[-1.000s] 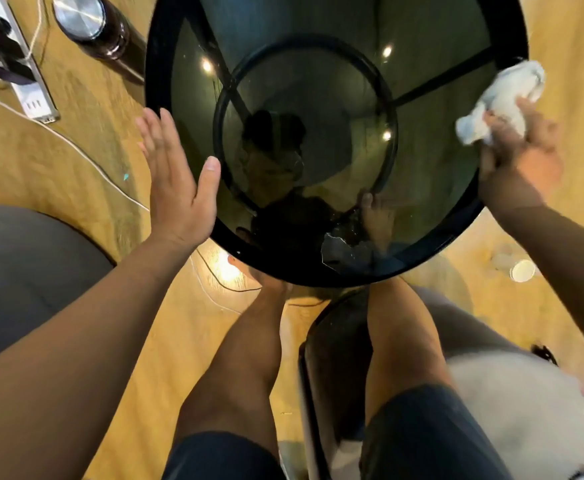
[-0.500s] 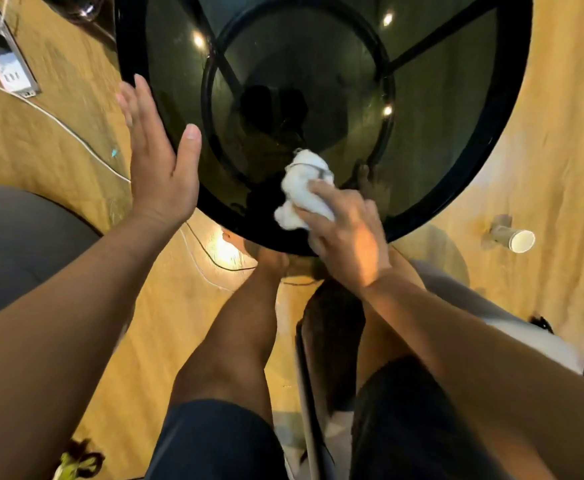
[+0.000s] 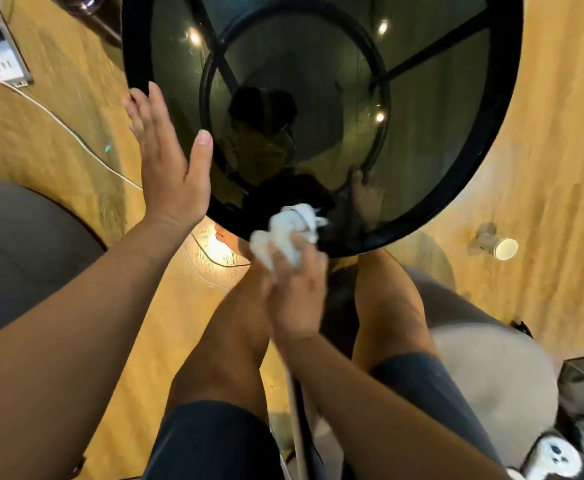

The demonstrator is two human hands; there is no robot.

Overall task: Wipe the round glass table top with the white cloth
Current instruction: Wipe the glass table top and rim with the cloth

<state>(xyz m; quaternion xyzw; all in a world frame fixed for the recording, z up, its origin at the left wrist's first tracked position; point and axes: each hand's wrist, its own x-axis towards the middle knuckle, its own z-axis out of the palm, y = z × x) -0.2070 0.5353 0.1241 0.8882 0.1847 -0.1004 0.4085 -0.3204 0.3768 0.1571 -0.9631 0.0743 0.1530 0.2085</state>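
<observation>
The round dark glass table top [image 3: 429,109] with a black rim fills the upper middle of the head view. My right hand [image 3: 295,289] grips a crumpled white cloth [image 3: 289,230] and holds it against the table's near rim. My left hand [image 3: 169,161] rests flat, fingers together and thumb apart, against the table's left rim. The glass mirrors ceiling lights and shows my feet through it.
My bare legs [image 3: 228,334] sit below the table. A white cable [image 3: 58,119] and a power strip [image 3: 1,57] lie on the wooden floor at left. A paper cup [image 3: 496,245] lies on its side at right. Grey cushions flank both sides.
My right hand has swept the cloth from the table's far right across the glass and down to its near rim. My left hand stayed on the left rim.
</observation>
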